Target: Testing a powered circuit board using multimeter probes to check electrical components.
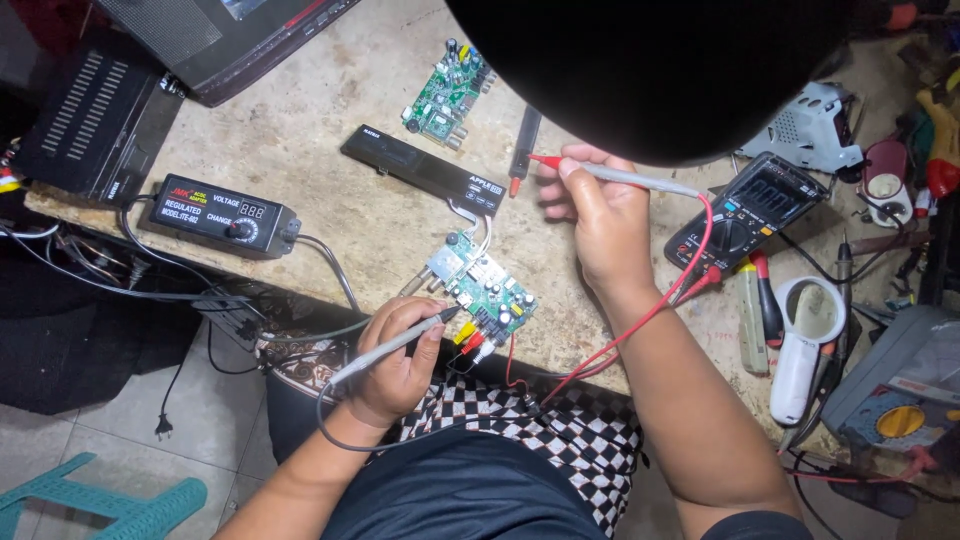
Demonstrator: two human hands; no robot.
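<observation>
At far left a black box-shaped adjustable power supply with a knob and small display (218, 215) sits near the stone bench edge (300, 130). The left hand (400, 355) is closed around a grey probe with a black tip (395, 343), which touches the near edge of the small green circuit board with a metal can and coloured sockets (483, 287). That tip should rest steady on one contact only, without bridging neighbours. The right hand (600, 215) pinches a grey probe with a red tip (600, 172) between thumb and fingers, held off the board. Its red lead (690, 270) runs to the black handheld multimeter (750, 212) at right.
</observation>
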